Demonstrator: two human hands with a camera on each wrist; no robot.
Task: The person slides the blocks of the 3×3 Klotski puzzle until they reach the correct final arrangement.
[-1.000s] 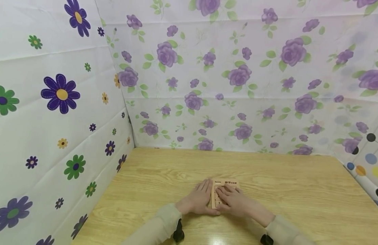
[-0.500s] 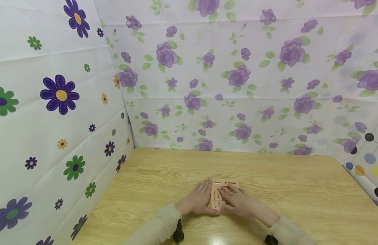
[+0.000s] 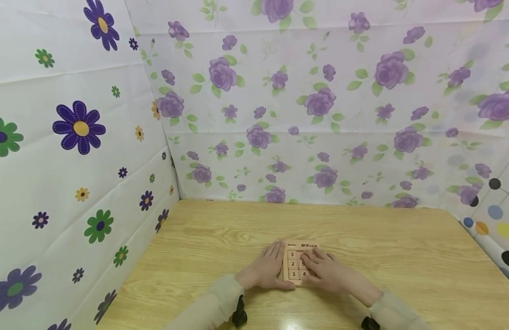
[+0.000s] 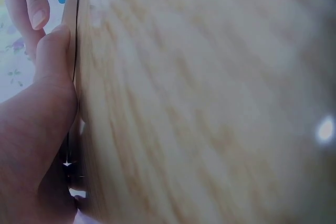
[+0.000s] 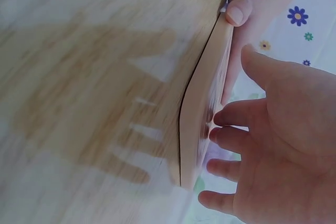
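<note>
Five square, outlined tiles with dark numerals (image 3: 293, 264) could be made out on a flat, peach-coloured, wood-like board (image 3: 298, 244), which was laid on a yellowish wood-grained table (image 3: 221, 229). The board was flanked on its left by the left hand (image 3: 267, 267) and partly covered from the right by the right hand (image 3: 326, 271). In the head view the column by the board's left edge was filled, with 1 at the near end, 2 in the middle and 3 at the far end; 4 was seen beside 1, and 5, partly covered, beside 2. That much was judged to be in order. The remaining part of the face was largely hidden, so it could not be told whether the other places were filled or in sequence, and completion could not be confirmed. By the left hand, its fingers straight and close together and its thumb stretched along the near edge, the board was braced rather than grasped. The right hand was held over the tiles, its fingers relaxed and spread; nothing was gripped by it, and whether the tiles were touched by its fingertips could not be settled.
</note>
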